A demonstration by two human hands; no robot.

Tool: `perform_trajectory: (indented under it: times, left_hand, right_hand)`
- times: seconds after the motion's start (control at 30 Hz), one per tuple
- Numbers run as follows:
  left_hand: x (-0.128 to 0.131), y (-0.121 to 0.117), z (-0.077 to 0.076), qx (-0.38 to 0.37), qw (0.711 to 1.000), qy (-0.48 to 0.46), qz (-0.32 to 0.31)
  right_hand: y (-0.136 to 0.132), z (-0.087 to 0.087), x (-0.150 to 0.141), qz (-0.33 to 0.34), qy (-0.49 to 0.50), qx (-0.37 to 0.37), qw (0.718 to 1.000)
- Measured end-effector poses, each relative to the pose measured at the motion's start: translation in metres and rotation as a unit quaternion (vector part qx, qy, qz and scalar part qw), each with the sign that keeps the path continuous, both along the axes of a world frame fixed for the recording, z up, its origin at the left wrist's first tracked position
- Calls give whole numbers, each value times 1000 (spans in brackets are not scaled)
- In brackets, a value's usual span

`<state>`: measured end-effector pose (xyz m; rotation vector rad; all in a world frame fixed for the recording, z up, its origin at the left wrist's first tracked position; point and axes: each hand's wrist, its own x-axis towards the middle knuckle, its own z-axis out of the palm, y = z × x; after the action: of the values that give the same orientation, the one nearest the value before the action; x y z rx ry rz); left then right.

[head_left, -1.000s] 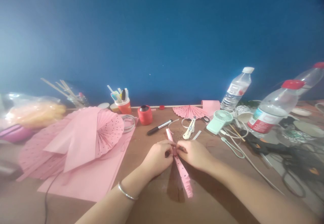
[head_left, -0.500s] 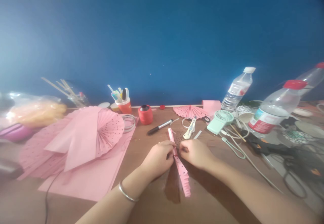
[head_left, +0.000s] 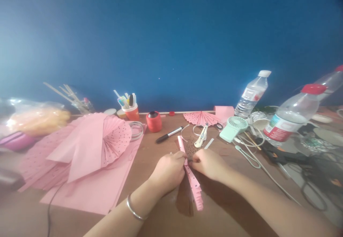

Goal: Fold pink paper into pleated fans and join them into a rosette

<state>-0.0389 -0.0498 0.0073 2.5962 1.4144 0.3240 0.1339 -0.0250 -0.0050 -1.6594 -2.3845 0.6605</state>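
Note:
A narrow stack of pleated pink paper, dotted with small holes, lies lengthwise in front of me. My left hand is closed around its middle from the left side, a bracelet on the wrist. From the right, my right hand is curled with its fingertips pinched against the same spot; whether something thin is between them is hidden. Just beyond sit a white utility knife, a short pale strip and a black-and-silver marker.
Pink paper fans and sheets cover the left. An orange cup of pens and a red round container stand at the back. A mint handheld fan, cables and plastic bottles crowd the right.
Both hands have shifted slightly toward me, still at the middle of the pleated paper. Its near end has moved a little to the right.

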Motion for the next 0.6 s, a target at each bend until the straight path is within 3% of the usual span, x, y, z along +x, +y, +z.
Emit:
perform_trajectory:
  times: [0.27, 0.6]
  left_hand:
    - [4, 2, -1, 44, 998, 34, -3]
    - [5, 4, -1, 79, 994, 77, -14]
  right_hand:
    - [-1, 4, -6, -19, -4, -7, 1000]
    - [3, -4, -4, -20, 2, -16, 1000]
